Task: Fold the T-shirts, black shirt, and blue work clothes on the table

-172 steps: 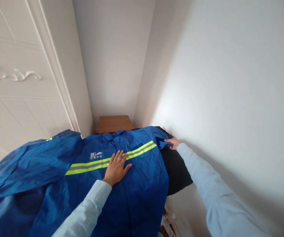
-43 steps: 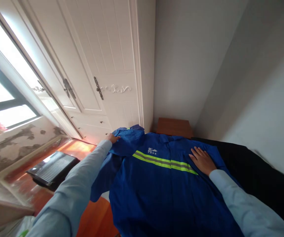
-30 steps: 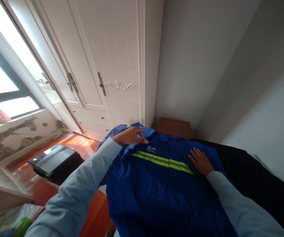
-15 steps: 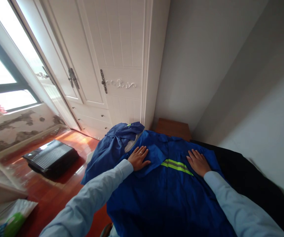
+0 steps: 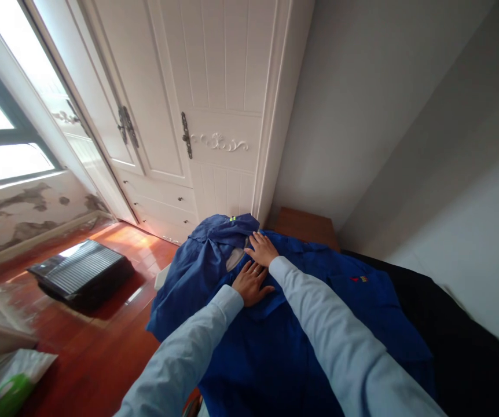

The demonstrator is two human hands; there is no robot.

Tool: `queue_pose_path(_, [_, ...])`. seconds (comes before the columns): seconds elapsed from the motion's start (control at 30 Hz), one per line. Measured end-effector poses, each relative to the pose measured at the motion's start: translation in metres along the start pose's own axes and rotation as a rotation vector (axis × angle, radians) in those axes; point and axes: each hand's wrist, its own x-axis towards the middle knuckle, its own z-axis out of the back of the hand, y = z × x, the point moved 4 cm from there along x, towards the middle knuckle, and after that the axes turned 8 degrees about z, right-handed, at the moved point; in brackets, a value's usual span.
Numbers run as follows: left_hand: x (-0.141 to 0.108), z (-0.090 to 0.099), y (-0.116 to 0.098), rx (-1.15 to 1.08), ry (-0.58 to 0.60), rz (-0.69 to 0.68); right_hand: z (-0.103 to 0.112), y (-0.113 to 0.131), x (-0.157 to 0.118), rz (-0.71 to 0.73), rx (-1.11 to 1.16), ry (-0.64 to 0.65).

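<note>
A blue work jacket point(image 5: 362, 313) lies spread out in front of me, with a small red and yellow mark on its right side. My left hand point(image 5: 253, 284) rests flat on the jacket's upper left part, fingers spread, a ring on one finger. Just beyond it, my right hand point(image 5: 261, 249) lies with fingers extended near the jacket's upper left edge. Both hands are open. Against that edge sits a bunched blue garment point(image 5: 193, 272) with a small yellow-green strip on top and a whitish patch showing beside it. My right forearm covers the middle of the jacket.
A white wardrobe point(image 5: 227, 75) stands behind, beside a brown wooden cabinet point(image 5: 305, 226). Black fabric point(image 5: 458, 324) lies to the right along the wall. On the red wooden floor are a black ribbed case point(image 5: 80, 272) and a plastic bag point(image 5: 13, 379).
My right hand has moved left across the jacket, from its right side to beside my left hand. That uncovered the red and yellow mark; the reflective stripe is now hidden. The view has shifted slightly.
</note>
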Motion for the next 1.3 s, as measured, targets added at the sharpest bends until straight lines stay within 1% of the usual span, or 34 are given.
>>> queue_pose_path(0.07, [-0.001, 0.000, 0.000, -0.010, 0.004, 0.025, -0.015, -0.013, 0.015, -0.106, 0.018, 0.055])
queue_pose_path(0.1, [-0.002, -0.001, 0.000, -0.010, 0.002, 0.036, -0.020, -0.019, 0.019, -0.120, 0.022, 0.061])
queue_pose_path(0.2, [-0.011, -0.007, -0.001, -0.001, -0.017, 0.053, -0.029, -0.031, 0.024, -0.097, 0.019, 0.051])
queue_pose_path(0.3, [-0.031, -0.012, -0.007, -0.001, -0.049, 0.046, -0.030, -0.033, 0.023, -0.084, 0.012, 0.034])
queue_pose_path(0.5, [-0.081, -0.013, -0.030, -0.014, -0.078, 0.072, -0.029, -0.030, 0.021, -0.075, 0.007, 0.025])
queue_pose_path(0.63, [-0.105, -0.011, -0.044, -0.036, -0.142, 0.139, -0.023, -0.026, 0.020, -0.096, -0.058, -0.011])
queue_pose_path(0.7, [-0.111, -0.010, -0.048, -0.045, -0.180, 0.166, -0.018, -0.017, 0.017, -0.123, -0.114, -0.061])
queue_pose_path(0.8, [-0.112, -0.006, -0.050, -0.037, -0.201, 0.174, -0.016, 0.010, 0.001, -0.108, -0.142, -0.103])
queue_pose_path(0.87, [-0.109, -0.003, -0.050, -0.017, -0.188, 0.177, -0.019, 0.034, -0.021, -0.036, -0.118, -0.094])
queue_pose_path(0.93, [-0.107, -0.001, -0.050, 0.001, -0.168, 0.178, -0.018, 0.055, -0.053, 0.062, -0.095, -0.106])
queue_pose_path(1.0, [-0.106, 0.000, -0.050, 0.008, -0.158, 0.175, -0.010, 0.063, -0.092, 0.151, -0.081, -0.146])
queue_pose_path(1.03, [-0.105, 0.000, -0.050, 0.009, -0.154, 0.177, -0.002, 0.059, -0.112, 0.167, -0.079, -0.173])
queue_pose_path(1.07, [-0.105, 0.001, -0.050, 0.009, -0.149, 0.178, 0.008, 0.050, -0.134, 0.152, -0.081, -0.200])
queue_pose_path(1.1, [-0.105, 0.001, -0.049, 0.012, -0.141, 0.180, 0.019, 0.035, -0.156, 0.101, -0.090, -0.226])
queue_pose_path(1.17, [-0.104, 0.000, -0.049, 0.022, -0.122, 0.186, 0.044, -0.007, -0.203, -0.089, -0.130, -0.258])
queue_pose_path(1.23, [-0.103, 0.000, -0.049, 0.040, -0.107, 0.187, 0.063, -0.052, -0.250, -0.292, -0.170, -0.237])
queue_pose_path(1.3, [-0.102, 0.000, -0.049, 0.055, -0.095, 0.191, 0.071, -0.086, -0.294, -0.408, -0.167, -0.195])
